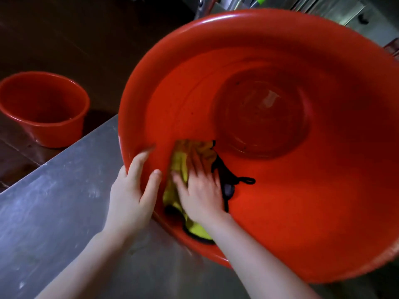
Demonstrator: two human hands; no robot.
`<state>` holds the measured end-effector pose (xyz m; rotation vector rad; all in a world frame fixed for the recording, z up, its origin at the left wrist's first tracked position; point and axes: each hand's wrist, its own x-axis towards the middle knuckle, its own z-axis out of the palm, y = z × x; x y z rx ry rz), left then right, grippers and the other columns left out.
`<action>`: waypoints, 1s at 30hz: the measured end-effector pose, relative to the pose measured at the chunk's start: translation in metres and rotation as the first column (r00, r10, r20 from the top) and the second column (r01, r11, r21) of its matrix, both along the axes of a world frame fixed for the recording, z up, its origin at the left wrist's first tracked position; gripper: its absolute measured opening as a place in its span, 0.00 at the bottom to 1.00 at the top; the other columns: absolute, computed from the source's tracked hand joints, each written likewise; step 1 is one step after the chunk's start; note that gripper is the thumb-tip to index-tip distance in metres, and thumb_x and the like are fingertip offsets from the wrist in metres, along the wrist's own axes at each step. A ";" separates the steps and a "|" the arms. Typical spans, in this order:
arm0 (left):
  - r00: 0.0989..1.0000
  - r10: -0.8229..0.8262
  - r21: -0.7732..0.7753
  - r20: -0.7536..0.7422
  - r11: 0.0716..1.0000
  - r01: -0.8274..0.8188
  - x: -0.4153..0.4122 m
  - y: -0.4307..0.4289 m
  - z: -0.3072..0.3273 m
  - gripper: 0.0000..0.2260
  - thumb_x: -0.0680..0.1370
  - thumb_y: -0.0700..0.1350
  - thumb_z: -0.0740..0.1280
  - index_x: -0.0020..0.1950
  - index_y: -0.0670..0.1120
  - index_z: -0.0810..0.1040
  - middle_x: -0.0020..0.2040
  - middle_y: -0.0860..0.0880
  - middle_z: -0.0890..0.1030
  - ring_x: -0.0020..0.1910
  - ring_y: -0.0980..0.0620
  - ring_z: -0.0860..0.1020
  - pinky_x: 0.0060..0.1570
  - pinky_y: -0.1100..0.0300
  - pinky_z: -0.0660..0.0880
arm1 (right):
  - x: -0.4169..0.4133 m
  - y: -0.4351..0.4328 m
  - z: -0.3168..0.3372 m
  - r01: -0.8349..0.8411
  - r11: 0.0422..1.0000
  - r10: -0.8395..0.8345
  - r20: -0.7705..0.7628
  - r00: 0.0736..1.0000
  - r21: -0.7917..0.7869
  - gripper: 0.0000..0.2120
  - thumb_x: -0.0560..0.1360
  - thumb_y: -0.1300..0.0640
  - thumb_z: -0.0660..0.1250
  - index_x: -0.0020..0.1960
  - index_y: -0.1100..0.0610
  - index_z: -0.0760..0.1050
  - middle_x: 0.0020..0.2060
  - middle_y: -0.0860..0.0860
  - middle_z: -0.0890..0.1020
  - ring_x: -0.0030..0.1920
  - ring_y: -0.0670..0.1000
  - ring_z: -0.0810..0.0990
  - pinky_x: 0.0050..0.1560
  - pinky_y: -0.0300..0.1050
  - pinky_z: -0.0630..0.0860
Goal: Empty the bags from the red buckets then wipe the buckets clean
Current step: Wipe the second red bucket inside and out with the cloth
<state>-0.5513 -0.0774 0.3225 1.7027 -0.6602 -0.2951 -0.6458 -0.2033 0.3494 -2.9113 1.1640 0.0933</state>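
The right hand (200,190) lies spread flat, pressing a yellow cloth (179,162) against the inner wall of the large red bucket (302,190) at 7 o'clock; the left hand (131,190) grips the rim alongside, fingers inside and thumb outside. The bucket leans on a steel table (54,212) — a smaller red bucket (43,108) sits on the dark floor (64,39) at 9 o'clock, past the table's edge.

The large red bucket (302,190) is cut off at the 3 o'clock edge. The yellow cloth (179,162) is partly covered by the right hand (200,190), whose fingers (195,162) are blurred.
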 end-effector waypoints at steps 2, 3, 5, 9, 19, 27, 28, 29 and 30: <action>1.000 -0.002 -0.005 -0.005 1.000 0.002 0.000 0.002 -0.001 0.20 0.77 0.62 0.56 0.69 0.63 0.65 0.56 0.53 0.75 0.54 0.56 0.74 0.54 0.57 0.69 | 0.011 -0.037 -0.002 0.101 0.995 -0.101 -0.079 0.992 -0.010 0.31 0.77 0.43 0.36 0.79 0.51 0.44 0.79 0.53 0.50 0.77 0.55 0.51 0.72 0.63 0.55; 1.000 -0.008 -0.007 -0.005 1.000 0.008 -0.001 0.002 -0.001 0.21 0.77 0.63 0.56 0.69 0.63 0.65 0.57 0.53 0.76 0.54 0.57 0.74 0.54 0.57 0.69 | 0.018 -0.057 -0.001 0.212 0.976 -0.209 -0.074 0.975 0.046 0.29 0.80 0.44 0.39 0.79 0.50 0.41 0.79 0.51 0.49 0.78 0.54 0.50 0.73 0.64 0.52; 1.000 -0.028 -0.008 -0.004 1.000 0.028 -0.002 0.001 -0.002 0.21 0.77 0.63 0.56 0.70 0.64 0.64 0.59 0.54 0.76 0.56 0.56 0.74 0.55 0.56 0.70 | 0.029 -0.087 0.003 0.380 0.916 -0.376 -0.053 0.925 0.125 0.28 0.82 0.45 0.43 0.78 0.47 0.38 0.79 0.48 0.49 0.78 0.53 0.50 0.73 0.67 0.49; 1.000 -0.008 0.002 -0.006 1.000 0.008 0.002 -0.006 -0.006 0.21 0.76 0.65 0.55 0.69 0.67 0.62 0.58 0.53 0.74 0.53 0.56 0.72 0.53 0.56 0.68 | 0.040 -0.070 0.003 0.370 0.922 -0.364 -0.065 0.929 0.112 0.28 0.82 0.46 0.45 0.79 0.50 0.42 0.79 0.49 0.50 0.78 0.53 0.50 0.73 0.66 0.49; 0.999 -0.040 0.015 -0.031 0.999 0.041 0.002 -0.002 0.000 0.21 0.76 0.63 0.55 0.69 0.65 0.64 0.57 0.53 0.75 0.53 0.58 0.72 0.53 0.59 0.67 | 0.018 -0.009 0.005 0.139 0.987 -0.141 0.025 0.990 0.074 0.33 0.78 0.38 0.48 0.79 0.51 0.48 0.79 0.49 0.51 0.77 0.51 0.51 0.74 0.59 0.54; 0.990 -0.139 0.001 0.013 0.990 0.139 0.020 0.009 0.010 0.25 0.74 0.66 0.59 0.70 0.71 0.60 0.64 0.59 0.66 0.61 0.77 0.63 0.60 0.70 0.63 | 0.040 -0.092 -0.009 0.427 0.886 -0.442 0.052 0.896 0.181 0.31 0.79 0.38 0.44 0.79 0.48 0.46 0.79 0.47 0.51 0.77 0.55 0.50 0.72 0.65 0.45; 0.991 -0.097 -0.005 0.096 0.995 0.098 0.030 0.009 0.015 0.25 0.74 0.66 0.60 0.71 0.69 0.62 0.63 0.58 0.63 0.59 0.78 0.62 0.60 0.72 0.62 | 0.036 -0.093 -0.009 0.401 0.902 -0.411 0.035 0.911 0.160 0.32 0.79 0.38 0.44 0.79 0.49 0.46 0.78 0.47 0.52 0.77 0.55 0.51 0.72 0.65 0.45; 0.980 -0.058 -0.009 0.192 0.998 0.061 0.041 0.008 0.021 0.24 0.75 0.64 0.60 0.72 0.67 0.64 0.61 0.56 0.61 0.58 0.76 0.63 0.60 0.73 0.62 | 0.032 -0.094 -0.009 0.363 0.921 -0.369 0.012 0.930 0.144 0.32 0.79 0.38 0.45 0.79 0.49 0.46 0.78 0.48 0.52 0.77 0.56 0.51 0.73 0.64 0.46; 0.961 -0.047 0.005 0.272 0.999 0.047 0.051 0.007 0.028 0.23 0.76 0.63 0.60 0.72 0.65 0.65 0.62 0.55 0.62 0.57 0.71 0.66 0.60 0.71 0.65 | 0.027 -0.097 -0.007 0.328 0.936 -0.329 -0.015 0.944 0.131 0.32 0.79 0.38 0.45 0.79 0.49 0.45 0.78 0.48 0.52 0.77 0.56 0.51 0.73 0.64 0.46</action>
